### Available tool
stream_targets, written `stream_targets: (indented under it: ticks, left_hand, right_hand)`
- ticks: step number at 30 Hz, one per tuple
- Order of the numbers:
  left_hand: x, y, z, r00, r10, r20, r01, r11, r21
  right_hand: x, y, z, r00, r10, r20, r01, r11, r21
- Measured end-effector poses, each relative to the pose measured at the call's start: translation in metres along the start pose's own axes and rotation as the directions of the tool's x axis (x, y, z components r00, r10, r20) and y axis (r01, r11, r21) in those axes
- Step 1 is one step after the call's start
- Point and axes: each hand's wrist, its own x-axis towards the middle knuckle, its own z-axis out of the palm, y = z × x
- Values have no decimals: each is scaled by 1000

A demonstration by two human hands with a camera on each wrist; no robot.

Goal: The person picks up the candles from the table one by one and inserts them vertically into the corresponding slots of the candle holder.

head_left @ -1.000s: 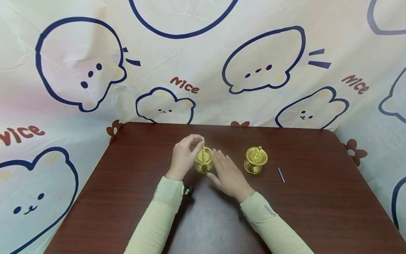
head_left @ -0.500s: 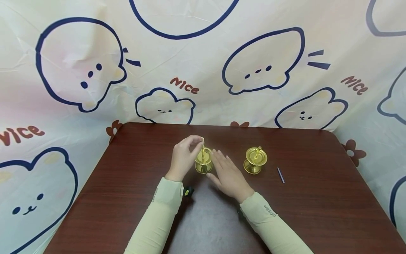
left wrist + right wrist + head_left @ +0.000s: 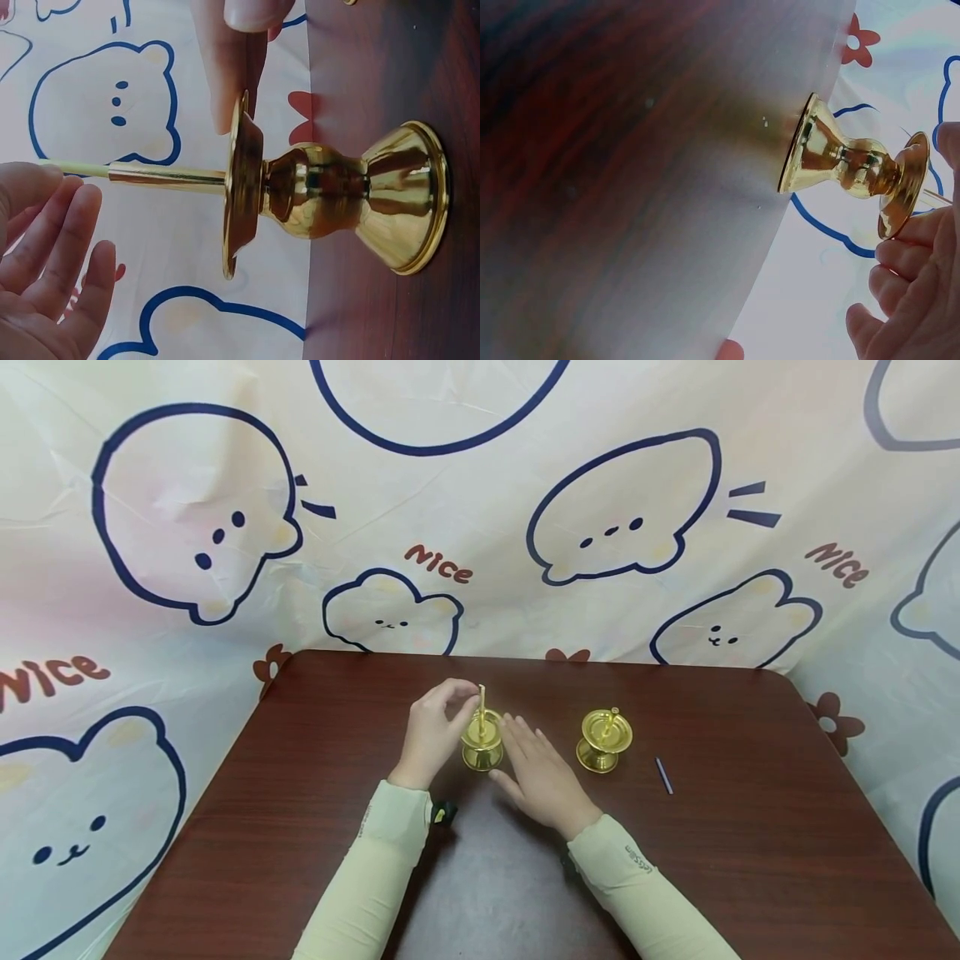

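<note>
A brass candle holder [image 3: 481, 752] with a round dish and flared foot stands upright on the table. A thin pale yellow candle [image 3: 86, 169] rises upright from its central tube [image 3: 169, 178]. My left hand [image 3: 435, 731] is beside the candle's top, thumb and finger right at its left side and not curled round it. My right hand [image 3: 543, 777] is held flat with straight fingers on the holder's right. In the right wrist view its fingertips [image 3: 904, 255] lie at the rim of the dish [image 3: 911, 187].
A second brass candle holder [image 3: 600, 752] stands to the right, with its tube upright in the dish. Further right a thin lilac stick [image 3: 664, 776] lies on the dark wooden table [image 3: 757, 827]. A printed cloth [image 3: 495, 510] hangs behind the table.
The left fingertips have loosened and drawn slightly left from the candle's top, which now shows clear beside them. The right hand and both holders have stayed in place.
</note>
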Motion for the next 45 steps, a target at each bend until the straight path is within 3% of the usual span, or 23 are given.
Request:
stream_targets:
  ticks: [19, 29, 39, 45]
  left_hand:
    - [-16, 3, -8, 999, 45, 4, -45, 998, 43]
    - [-29, 4, -14, 997, 76, 15, -77, 994, 80]
    - [-37, 11, -12, 987, 150, 55, -156, 977, 142]
    - [-40, 17, -5, 970, 217, 110, -236, 948, 214]
  right_hand:
    - [0, 4, 3, 999, 2, -46, -4, 999, -36]
    - [-9, 8, -5, 963, -50, -264, 47, 999, -20]
    - [-21, 4, -16, 951, 2, -310, -1, 1000, 1]
    - [-29, 2, -22, 959, 45, -279, -37, 999, 33]
